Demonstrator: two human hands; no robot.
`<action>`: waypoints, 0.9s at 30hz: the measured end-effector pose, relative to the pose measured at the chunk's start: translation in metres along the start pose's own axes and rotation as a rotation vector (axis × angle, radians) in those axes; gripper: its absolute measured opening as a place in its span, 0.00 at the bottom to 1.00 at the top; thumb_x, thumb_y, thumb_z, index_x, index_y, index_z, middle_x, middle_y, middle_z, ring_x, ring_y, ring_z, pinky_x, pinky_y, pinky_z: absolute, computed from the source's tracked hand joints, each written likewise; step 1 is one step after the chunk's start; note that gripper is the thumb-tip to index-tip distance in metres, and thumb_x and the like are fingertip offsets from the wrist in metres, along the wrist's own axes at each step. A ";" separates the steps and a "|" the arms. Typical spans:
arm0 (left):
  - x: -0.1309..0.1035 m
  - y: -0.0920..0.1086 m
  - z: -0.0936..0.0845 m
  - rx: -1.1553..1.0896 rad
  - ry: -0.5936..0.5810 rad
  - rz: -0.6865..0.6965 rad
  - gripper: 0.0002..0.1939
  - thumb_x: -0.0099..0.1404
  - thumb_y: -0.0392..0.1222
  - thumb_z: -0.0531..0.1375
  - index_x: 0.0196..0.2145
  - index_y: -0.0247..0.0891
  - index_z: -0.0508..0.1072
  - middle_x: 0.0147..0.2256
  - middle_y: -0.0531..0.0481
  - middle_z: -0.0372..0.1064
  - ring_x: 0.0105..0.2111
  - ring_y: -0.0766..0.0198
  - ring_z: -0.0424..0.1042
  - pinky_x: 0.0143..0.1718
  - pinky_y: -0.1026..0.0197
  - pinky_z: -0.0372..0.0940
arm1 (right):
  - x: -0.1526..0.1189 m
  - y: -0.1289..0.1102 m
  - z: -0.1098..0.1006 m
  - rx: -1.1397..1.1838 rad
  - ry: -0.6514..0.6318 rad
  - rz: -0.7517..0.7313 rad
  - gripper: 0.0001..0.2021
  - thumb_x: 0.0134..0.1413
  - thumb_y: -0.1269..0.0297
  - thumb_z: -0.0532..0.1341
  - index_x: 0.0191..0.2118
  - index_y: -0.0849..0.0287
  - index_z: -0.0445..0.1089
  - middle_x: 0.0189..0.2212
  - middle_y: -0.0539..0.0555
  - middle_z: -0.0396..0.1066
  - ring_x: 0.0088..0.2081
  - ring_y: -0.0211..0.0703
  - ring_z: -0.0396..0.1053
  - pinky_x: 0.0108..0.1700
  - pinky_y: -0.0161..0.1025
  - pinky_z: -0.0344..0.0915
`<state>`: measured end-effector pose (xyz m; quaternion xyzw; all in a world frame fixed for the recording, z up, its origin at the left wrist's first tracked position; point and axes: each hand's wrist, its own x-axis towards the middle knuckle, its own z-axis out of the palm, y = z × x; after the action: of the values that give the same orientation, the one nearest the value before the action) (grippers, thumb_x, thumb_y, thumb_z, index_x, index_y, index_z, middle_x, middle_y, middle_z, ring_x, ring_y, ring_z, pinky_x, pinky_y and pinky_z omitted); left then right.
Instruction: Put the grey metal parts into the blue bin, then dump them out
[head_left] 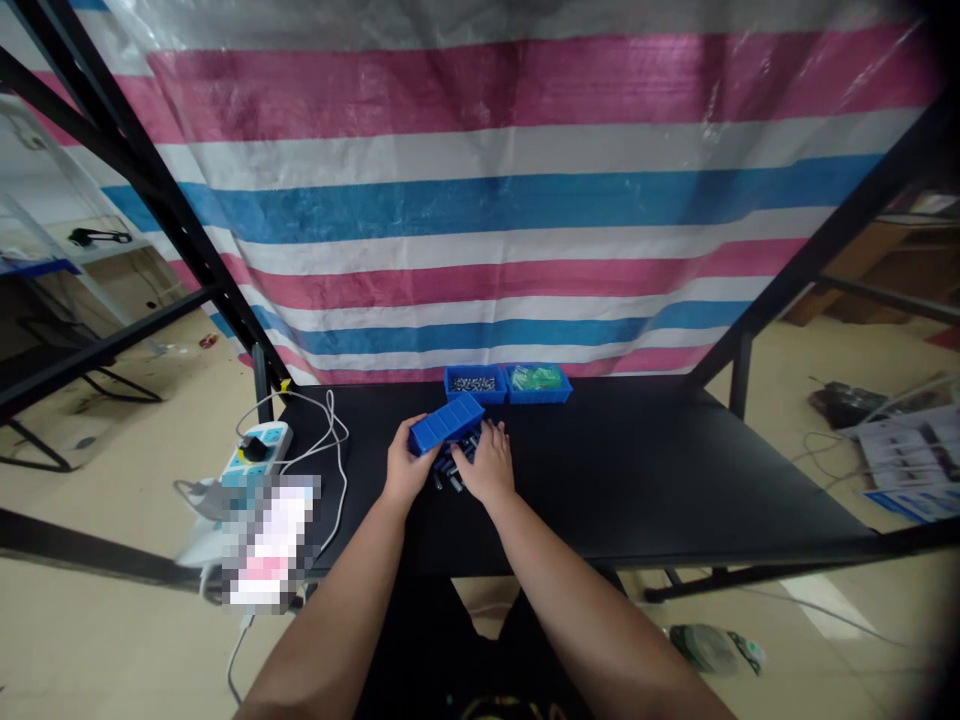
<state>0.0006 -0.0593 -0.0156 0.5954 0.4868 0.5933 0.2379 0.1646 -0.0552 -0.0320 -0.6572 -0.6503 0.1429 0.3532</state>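
My left hand grips the left end of a small blue plastic bin. The bin is tipped over, its ribbed outer side facing up, so its inside is hidden. Below its near edge, several short dark rods with shiny ends lie loose on the black table. My right hand rests at the right of these rods, thumb spread away from the fingers and touching the pile. Just behind stand two more blue bins: one with small metal pieces, the other with green pieces.
A white power strip with plugs and a looping white cable lies on the left side of the table. A blurred-out device is at the near left edge. Black frame posts and a striped sheet border the table.
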 end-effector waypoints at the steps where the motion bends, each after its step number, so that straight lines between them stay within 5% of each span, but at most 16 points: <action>1: 0.000 -0.001 0.000 -0.004 0.017 -0.004 0.27 0.60 0.49 0.67 0.54 0.39 0.69 0.50 0.42 0.72 0.49 0.53 0.73 0.54 0.50 0.67 | 0.000 0.000 0.000 -0.001 0.003 -0.005 0.40 0.56 0.47 0.61 0.65 0.72 0.58 0.68 0.72 0.53 0.71 0.68 0.41 0.70 0.60 0.41; 10: 0.003 -0.001 -0.002 -0.054 0.105 -0.055 0.27 0.60 0.49 0.68 0.54 0.39 0.69 0.48 0.43 0.72 0.48 0.54 0.74 0.53 0.51 0.68 | -0.003 0.000 -0.004 -0.038 0.026 -0.095 0.30 0.57 0.50 0.60 0.59 0.67 0.68 0.64 0.69 0.59 0.69 0.64 0.49 0.69 0.57 0.45; 15: 0.006 -0.005 -0.004 -0.106 0.222 -0.142 0.29 0.59 0.51 0.69 0.53 0.37 0.68 0.45 0.42 0.72 0.45 0.55 0.74 0.50 0.53 0.69 | 0.009 0.005 -0.009 -0.021 0.117 0.042 0.32 0.58 0.52 0.60 0.63 0.66 0.65 0.68 0.70 0.52 0.71 0.67 0.44 0.69 0.62 0.42; 21: 0.012 -0.016 -0.014 -0.085 0.447 -0.224 0.29 0.57 0.52 0.69 0.50 0.39 0.65 0.39 0.49 0.68 0.37 0.63 0.72 0.42 0.59 0.69 | 0.015 0.007 -0.010 -0.039 -0.029 -0.011 0.28 0.59 0.48 0.60 0.60 0.59 0.70 0.66 0.64 0.59 0.69 0.63 0.51 0.70 0.61 0.38; 27: 0.049 -0.026 -0.040 0.130 0.360 -0.482 0.22 0.59 0.51 0.64 0.46 0.35 0.68 0.38 0.47 0.71 0.36 0.62 0.73 0.38 0.60 0.70 | 0.005 0.004 -0.014 -0.077 -0.095 -0.165 0.22 0.62 0.51 0.58 0.57 0.54 0.73 0.64 0.59 0.63 0.67 0.57 0.56 0.70 0.55 0.44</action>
<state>-0.0537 -0.0184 -0.0069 0.3621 0.6852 0.5835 0.2428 0.1775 -0.0540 -0.0229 -0.6072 -0.7231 0.1190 0.3070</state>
